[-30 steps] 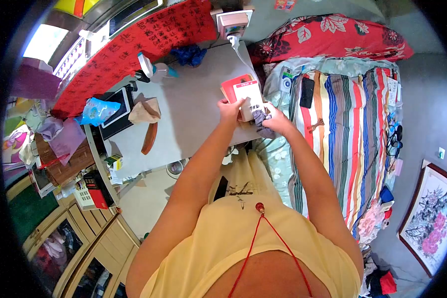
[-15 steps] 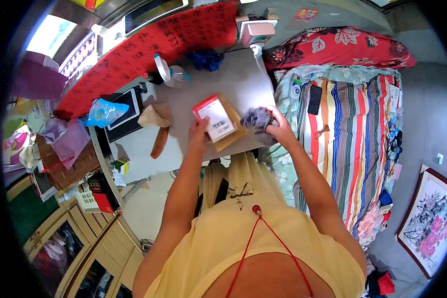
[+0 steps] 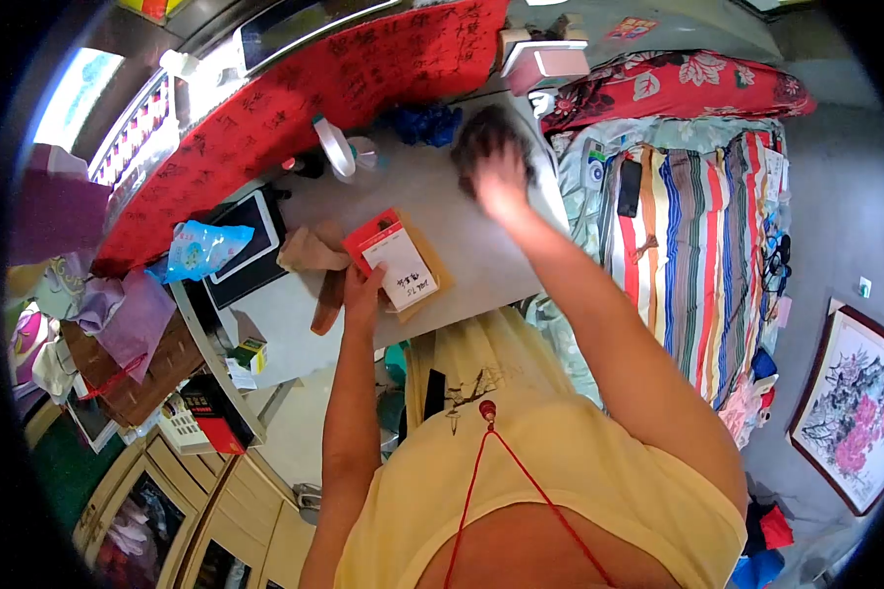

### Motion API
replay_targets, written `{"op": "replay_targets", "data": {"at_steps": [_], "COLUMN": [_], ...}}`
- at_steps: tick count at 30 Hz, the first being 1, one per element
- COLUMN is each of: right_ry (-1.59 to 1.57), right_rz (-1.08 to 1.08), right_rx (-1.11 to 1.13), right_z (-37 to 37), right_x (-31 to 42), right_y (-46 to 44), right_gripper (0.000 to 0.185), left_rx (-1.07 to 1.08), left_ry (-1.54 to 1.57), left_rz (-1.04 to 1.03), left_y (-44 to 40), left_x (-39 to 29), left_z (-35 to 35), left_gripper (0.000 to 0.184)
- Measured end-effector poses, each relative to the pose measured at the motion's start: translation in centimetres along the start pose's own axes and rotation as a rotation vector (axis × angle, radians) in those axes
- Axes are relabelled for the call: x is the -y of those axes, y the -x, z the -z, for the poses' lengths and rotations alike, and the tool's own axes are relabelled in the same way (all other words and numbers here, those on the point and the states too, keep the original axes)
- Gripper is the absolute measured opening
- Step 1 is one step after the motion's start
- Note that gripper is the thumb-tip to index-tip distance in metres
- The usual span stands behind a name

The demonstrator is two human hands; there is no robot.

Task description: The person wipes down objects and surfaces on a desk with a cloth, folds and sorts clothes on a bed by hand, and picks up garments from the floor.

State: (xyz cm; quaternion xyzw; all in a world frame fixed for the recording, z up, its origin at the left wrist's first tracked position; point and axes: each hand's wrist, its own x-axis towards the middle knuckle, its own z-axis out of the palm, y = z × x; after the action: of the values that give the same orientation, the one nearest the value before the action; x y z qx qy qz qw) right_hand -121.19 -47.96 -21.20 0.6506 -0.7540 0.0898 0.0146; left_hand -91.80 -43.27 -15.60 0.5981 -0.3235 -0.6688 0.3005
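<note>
My left hand [image 3: 365,285] grips the near left edge of a stack of papers, a red and white booklet [image 3: 403,270] on top of a brown envelope [image 3: 432,263], over the front part of the grey table. At the table's back right my right hand [image 3: 501,175] lies on a dark grey cloth [image 3: 486,137], blurred by motion, so its grasp is unclear. Left of the booklet are a beige paper bag [image 3: 309,252] and a brown comb-like object [image 3: 327,302]. Black handwriting shows on the booklet's white face.
On the grey table [image 3: 491,265] stand a spray bottle [image 3: 336,149] and a blue plastic bag [image 3: 424,125] at the back. A tablet [image 3: 248,236] and a light-blue packet [image 3: 204,249] lie left. A striped bed [image 3: 692,245] borders the right side.
The booklet and envelope have moved left and down with my left hand. My right hand has carried the grey cloth away from the papers to the table's back right.
</note>
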Motion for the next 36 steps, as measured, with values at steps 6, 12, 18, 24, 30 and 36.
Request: {"op": "replay_targets", "data": {"at_steps": [6,12,18,24,30,36], "right_ry": [0.004,-0.075,-0.190,-0.239,-0.425,-0.399], "right_rz": [-0.167,-0.025,0.123,0.020,0.278,0.305], "right_rx": [-0.025,0.071,0.354,0.211,0.346,0.219], "right_z": [-2.9,5.4,10.1,7.2,5.0,6.0], "right_x": [-4.9,-2.6,-6.2,-2.7,8.6,4.7], "right_y": [-5.8,9.2,19.3,13.7,16.4,17.2], "right_gripper": [0.061,0.060,0.066,0.065,0.040,0.032], "left_rx": [0.042,-0.014,-0.001,0.042,0.148,0.164], "left_ry": [0.086,0.044,0.033,0.214,0.287,0.162], "left_rz": [-0.002,0.014,-0.031,0.090,0.090,0.023], "left_y": [-1.1,-1.2,-0.8,-1.8,-0.9,-2.8], "left_x": [2.7,2.0,1.0,2.6,-1.3,-1.2], "left_z": [1.3,0.7,0.5,1.5,-3.0,-6.7], "left_gripper": [0.044,0.044,0.043,0.040,0.039,0.045]}}
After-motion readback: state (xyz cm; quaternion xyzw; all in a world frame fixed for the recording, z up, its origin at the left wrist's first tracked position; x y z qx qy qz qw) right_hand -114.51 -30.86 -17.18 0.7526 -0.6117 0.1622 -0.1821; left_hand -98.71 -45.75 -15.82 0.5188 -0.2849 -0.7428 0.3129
